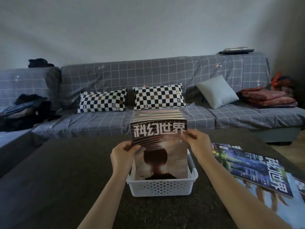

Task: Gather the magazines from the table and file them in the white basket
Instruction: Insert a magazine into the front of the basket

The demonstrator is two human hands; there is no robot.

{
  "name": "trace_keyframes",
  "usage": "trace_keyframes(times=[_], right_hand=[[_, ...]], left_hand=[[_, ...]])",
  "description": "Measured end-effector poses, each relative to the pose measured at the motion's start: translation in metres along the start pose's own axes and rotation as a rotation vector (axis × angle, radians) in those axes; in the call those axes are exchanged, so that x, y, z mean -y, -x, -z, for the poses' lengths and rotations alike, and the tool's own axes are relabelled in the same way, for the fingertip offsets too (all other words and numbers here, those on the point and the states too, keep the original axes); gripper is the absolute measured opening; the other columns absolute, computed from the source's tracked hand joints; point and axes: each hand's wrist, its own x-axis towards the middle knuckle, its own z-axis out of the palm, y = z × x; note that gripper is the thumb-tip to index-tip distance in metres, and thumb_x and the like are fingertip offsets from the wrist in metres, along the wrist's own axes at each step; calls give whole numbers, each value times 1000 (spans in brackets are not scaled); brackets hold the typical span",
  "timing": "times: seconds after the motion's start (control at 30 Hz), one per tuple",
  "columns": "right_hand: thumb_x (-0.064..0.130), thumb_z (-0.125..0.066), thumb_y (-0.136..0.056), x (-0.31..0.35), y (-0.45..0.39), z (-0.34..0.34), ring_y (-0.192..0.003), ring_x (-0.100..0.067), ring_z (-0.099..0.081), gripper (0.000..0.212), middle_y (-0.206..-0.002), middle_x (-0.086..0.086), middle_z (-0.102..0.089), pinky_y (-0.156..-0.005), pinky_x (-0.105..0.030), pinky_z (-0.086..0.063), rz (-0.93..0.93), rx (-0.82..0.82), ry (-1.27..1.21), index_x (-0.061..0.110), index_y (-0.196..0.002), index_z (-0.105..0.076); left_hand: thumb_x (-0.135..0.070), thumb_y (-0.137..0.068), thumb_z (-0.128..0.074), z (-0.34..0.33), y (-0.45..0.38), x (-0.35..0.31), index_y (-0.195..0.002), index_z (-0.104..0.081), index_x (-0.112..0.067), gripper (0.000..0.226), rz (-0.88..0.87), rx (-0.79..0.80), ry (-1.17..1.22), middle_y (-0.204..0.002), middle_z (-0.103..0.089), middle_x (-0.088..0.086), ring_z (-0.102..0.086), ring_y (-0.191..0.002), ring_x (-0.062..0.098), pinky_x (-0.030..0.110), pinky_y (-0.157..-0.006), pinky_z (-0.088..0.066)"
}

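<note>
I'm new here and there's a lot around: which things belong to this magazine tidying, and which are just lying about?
Part of the job:
white basket
brown-cover magazine, held by left hand and right hand
filed magazines
blue magazines on the table

Just lying about:
checkered pillows
grey cushion
folded red blanket
dark clothes

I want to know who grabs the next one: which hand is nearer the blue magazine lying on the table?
Right. The right hand grips the upright magazine's edge beside the blue magazine; the left hand holds the far edge.
</note>
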Motion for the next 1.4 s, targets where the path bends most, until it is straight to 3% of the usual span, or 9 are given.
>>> trace_keyframes(times=[0.13,0.27,0.57,0.73,0.93,1.03,1.17,1.27,1.4], right_hand=[[24,-70,-82,-19,1,1,-83,0,-62,23,-84,17,-66,-66,-13,-44,-26,-62,55,21,-104,-70],[25,-70,-81,-20,1,2,-78,6,-59,20,-83,19,-66,-63,-11,-42,0,-60,79,26,-101,-69],[22,-72,-80,-22,0,-6,-86,-5,-63,26,-86,13,-69,-70,-15,-45,-73,-86,-22,20,-106,-71],[22,-71,-80,-22,3,-11,-84,-2,-60,29,-93,9,-69,-70,-11,-42,-50,-132,-12,17,-108,-70],[21,-74,-78,-20,10,-9,-87,-8,-60,30,-98,3,-67,-83,-28,-51,51,-224,-2,16,-107,-67],[21,-73,-79,-24,15,-10,-95,-12,-60,44,-105,2,-64,-86,-31,-49,45,-237,3,18,-120,-57],[24,-58,-91,-43,32,-20,-105,-11,-60,46,-121,3,-64,-90,-27,-48,4,-101,167,21,-135,-49],[23,-52,-94,-49,43,-28,-90,-4,-58,52,-117,4,-65,-74,-18,-43,-25,-43,199,26,-143,-37],[22,-51,-95,-45,43,-30,-98,-7,-59,52,-121,3,-64,-79,-20,-44,-57,-58,160,27,-144,-35]], left_hand=[[-19,-77,-78,-4,-2,9,-79,-70,-27,12,-14,-22,-33,-72,-70,-9,-66,-68,6,15,-58,-45],[-19,-80,-75,-8,-4,6,-78,-70,-28,10,-41,-22,-39,-74,-70,-11,-64,-72,3,14,-60,-43],[-17,-83,-72,-11,0,13,-88,-69,-29,13,-16,-156,88,-83,-71,-11,-66,-79,2,21,-72,-52],[-17,-83,-73,-10,-4,15,-87,-73,-28,12,41,-131,149,-82,-73,-9,-70,-79,6,28,-76,-57],[-17,-82,-74,-13,1,19,-96,-75,-19,14,81,-85,140,-86,-74,-7,-71,-84,11,31,-81,-58],[-19,-83,-73,-14,6,21,-99,-75,-18,16,55,-118,90,-87,-73,-9,-69,-83,11,31,-80,-57],[-19,-87,-68,-20,14,31,-113,-70,-12,27,25,-129,11,-105,-73,-1,-66,-93,8,27,-87,-53],[-21,-90,-65,-23,18,36,-118,-66,-12,30,41,-127,1,-112,-71,0,-60,-94,1,10,-78,-44],[-24,-90,-65,-26,21,36,-123,-63,-13,35,64,-130,1,-106,-73,1,-66,-79,1,8,-63,-47]])
